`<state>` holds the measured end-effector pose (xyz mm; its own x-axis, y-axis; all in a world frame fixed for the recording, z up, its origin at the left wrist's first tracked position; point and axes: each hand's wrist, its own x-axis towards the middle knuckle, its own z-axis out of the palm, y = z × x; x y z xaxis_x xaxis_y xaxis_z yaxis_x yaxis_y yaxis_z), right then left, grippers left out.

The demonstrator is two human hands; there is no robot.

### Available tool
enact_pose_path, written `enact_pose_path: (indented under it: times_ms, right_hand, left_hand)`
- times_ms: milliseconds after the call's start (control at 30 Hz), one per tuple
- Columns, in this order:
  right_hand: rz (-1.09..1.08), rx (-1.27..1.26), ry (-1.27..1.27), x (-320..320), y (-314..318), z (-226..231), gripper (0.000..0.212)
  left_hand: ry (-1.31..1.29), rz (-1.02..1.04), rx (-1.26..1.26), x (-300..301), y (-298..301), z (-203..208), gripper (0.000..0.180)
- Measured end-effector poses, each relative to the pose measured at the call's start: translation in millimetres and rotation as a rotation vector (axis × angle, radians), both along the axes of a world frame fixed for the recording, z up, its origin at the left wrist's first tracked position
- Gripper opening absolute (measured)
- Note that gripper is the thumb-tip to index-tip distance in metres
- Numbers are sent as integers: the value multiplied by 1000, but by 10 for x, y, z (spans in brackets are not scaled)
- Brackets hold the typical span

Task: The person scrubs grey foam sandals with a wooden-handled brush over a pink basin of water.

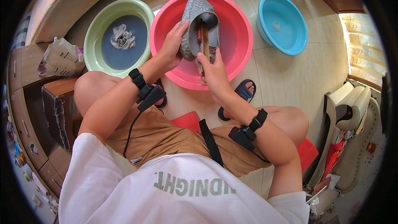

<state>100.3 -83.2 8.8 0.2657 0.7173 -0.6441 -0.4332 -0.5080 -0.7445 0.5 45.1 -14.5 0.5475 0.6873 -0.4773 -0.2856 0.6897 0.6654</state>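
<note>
Over the pink basin [182, 81], my left hand [171, 47] grips the side of a grey textured slip-on shoe [195, 5]. The shoe is tilted so that its opening faces me. My right hand [215, 71] is closed round the wooden handle of a brush [205, 41], whose far end reaches into the shoe's opening. Reddish bristles show along one side of it; the tip is hidden inside. Cloudy water [234, 37] lies in the basin beneath.
To the left stands a light green basin [90, 39] with a wet pale cloth [122, 37] in greyish water. A blue basin [261, 23] sits at the right. A bag [62, 60] and a torn box [56, 114] are at my left, a cream sofa [352, 103] at far right.
</note>
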Motion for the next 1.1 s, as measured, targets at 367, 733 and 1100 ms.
enact_pose_path:
  times_ms: [367, 733, 1100]
  right_hand:
    - [77, -62, 224, 188, 24, -77, 46]
    - [121, -92, 287, 227, 69, -60, 20]
    - [175, -129, 301, 350, 96, -107, 14]
  left_hand:
    - [38, -85, -169, -78, 136, -185, 44]
    - [99, -46, -269, -74, 106, 9, 45]
    - [96, -64, -236, -102, 147, -13, 46]
